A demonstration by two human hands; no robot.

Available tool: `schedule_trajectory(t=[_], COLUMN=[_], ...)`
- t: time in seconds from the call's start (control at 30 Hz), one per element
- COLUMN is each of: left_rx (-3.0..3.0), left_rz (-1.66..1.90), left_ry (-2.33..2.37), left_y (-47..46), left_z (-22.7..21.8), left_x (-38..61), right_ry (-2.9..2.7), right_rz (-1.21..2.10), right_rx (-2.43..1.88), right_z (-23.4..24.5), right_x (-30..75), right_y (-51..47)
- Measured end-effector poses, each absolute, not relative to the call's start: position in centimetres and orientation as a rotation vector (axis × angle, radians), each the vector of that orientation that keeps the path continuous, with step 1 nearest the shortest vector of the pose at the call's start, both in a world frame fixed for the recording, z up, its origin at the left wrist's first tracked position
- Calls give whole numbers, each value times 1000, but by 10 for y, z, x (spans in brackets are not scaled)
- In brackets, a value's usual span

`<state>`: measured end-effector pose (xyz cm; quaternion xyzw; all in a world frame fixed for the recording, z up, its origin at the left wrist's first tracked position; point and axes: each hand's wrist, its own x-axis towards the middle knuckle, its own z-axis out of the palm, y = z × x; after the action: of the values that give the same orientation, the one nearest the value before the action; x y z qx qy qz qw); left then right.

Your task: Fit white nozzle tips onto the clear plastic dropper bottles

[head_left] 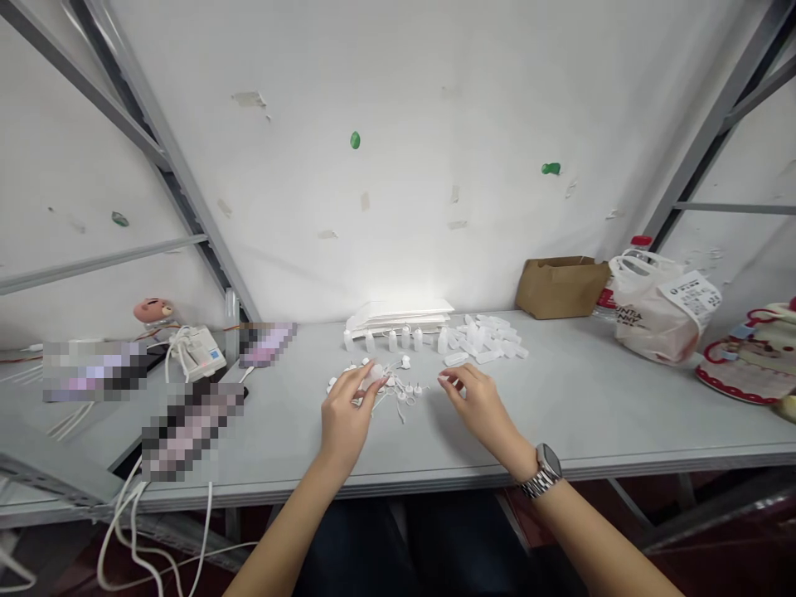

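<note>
My left hand (346, 408) is closed in a pinch round a small translucent bottle (375, 375), above loose white caps with thin cords (401, 395). To the right of those caps, the thumb and fingers of my right hand (476, 402) are pinched together. A tiny pale spot shows at its fingertips, too small to name. Behind the hands, several small white bottles (393, 341) stand upright in a spaced row. More translucent bottles (488, 339) are heaped at the right end of that row, mostly lying on their sides.
White flat sheets or boards (401, 313) lie stacked against the wall. A brown box (560, 288), a plastic bag (650, 311) and a decorated bag (752, 356) stand on the right. Leftward are a white power strip (200, 352), cables and blurred phone-like objects (192, 427).
</note>
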<state>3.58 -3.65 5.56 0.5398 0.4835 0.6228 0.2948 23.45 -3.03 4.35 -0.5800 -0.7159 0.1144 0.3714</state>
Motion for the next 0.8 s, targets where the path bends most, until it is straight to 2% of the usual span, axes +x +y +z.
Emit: schedule_trajectory(t=[0.1,0.37,0.6,0.8], left_rx=[1582,1510,1571,1726], left_rz=[1623,1550,1508,1413], left_ry=[1408,1356,1391,1420], left_y=[-28,-15,-14,-19], left_z=[50,42,40,37], left_x=[30,22,23,31], right_ry=[-1969,-2202,-2188,-2028], right_rz=[254,152,99,80], right_rx=[-1528,-1555,-1525,-1464], right_z=[37,31,24,36], right_x=[229,205,216,234], right_y=[-21,-6,-9,-21])
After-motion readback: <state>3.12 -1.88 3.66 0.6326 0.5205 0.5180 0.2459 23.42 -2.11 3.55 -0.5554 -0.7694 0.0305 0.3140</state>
